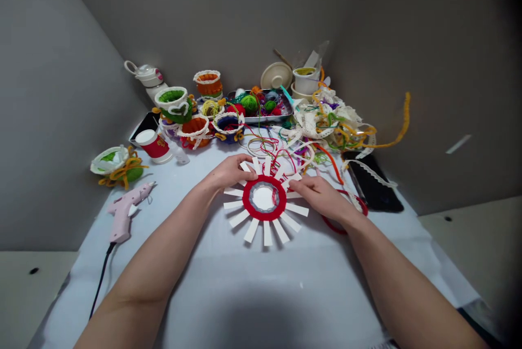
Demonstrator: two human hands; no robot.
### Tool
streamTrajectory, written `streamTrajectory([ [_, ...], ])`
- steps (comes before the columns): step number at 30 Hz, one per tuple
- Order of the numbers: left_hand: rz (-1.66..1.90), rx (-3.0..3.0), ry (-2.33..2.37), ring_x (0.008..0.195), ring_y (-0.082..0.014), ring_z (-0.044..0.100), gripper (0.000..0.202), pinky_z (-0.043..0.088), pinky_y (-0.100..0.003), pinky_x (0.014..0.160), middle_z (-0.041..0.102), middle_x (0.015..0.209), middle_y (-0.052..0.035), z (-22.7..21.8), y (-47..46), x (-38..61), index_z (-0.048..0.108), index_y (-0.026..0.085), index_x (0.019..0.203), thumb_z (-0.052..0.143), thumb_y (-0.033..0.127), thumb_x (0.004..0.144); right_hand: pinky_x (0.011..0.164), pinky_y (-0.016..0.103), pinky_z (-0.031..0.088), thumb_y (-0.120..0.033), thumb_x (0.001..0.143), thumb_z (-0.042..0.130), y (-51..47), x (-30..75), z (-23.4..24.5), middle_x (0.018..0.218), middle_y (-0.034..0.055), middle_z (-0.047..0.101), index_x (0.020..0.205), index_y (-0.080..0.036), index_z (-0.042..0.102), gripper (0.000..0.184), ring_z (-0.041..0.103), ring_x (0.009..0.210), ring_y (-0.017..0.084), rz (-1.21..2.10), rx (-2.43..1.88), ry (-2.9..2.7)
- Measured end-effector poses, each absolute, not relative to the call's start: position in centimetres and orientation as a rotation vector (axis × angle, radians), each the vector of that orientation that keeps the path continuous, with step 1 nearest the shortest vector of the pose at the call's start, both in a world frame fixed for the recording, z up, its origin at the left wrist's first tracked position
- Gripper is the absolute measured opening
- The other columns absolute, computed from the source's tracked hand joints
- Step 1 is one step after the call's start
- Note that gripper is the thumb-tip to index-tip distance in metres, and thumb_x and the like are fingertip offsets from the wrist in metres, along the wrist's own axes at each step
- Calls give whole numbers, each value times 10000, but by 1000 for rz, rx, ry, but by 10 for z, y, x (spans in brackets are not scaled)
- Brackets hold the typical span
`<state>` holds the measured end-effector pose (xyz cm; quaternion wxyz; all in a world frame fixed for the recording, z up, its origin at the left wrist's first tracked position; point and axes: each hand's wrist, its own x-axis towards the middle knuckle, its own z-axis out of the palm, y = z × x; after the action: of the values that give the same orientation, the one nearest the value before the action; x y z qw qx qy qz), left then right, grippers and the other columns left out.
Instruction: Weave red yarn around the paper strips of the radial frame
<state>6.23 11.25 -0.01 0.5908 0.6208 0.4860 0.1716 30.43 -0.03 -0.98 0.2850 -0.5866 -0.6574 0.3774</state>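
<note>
Between both hands is a paper cup (pixel 266 233) cut into white strips that fan out like rays. Red yarn (pixel 249 210) and an inner band of grey yarn are woven round its base. My left hand (pixel 233 170) pinches strips at the upper left of the cup. On the upper right, my right hand (pixel 316 192) has a strip between thumb and fingers. Thin red yarn (pixel 267 145) trails behind the cup, and a thicker red cord (pixel 332 225) curves beneath my right wrist.
A pink glue gun (pixel 124 210) lies at left with its cord. Several yarn-covered cups (pixel 194 129), a red-and-white paper cup (pixel 155 146) and a tray (pixel 261 119) of yarn balls stand behind. Tangled yarn and lace (pixel 326 120) and a black phone (pixel 375 183) are at right.
</note>
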Motion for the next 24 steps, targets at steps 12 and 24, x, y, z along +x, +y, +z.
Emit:
streamTrajectory([
  [12,221,1565,807,927,-179,675,835,511,-303,820,709,1019,-66,20,109,49,488,161,1415,867,258,678,527,288,194,-521,911,499,-4,300,-5,590,-41,277,571,-215,331,488,249,564,106,1280,-1512,-1884],
  [24,8,1845,697,674,-144,626,757,466,-245,657,697,731,37,19,85,74,575,198,1434,769,142,705,542,272,258,-528,954,510,-7,301,-3,625,-34,398,650,-189,517,455,332,595,115,1372,-1378,-2015],
])
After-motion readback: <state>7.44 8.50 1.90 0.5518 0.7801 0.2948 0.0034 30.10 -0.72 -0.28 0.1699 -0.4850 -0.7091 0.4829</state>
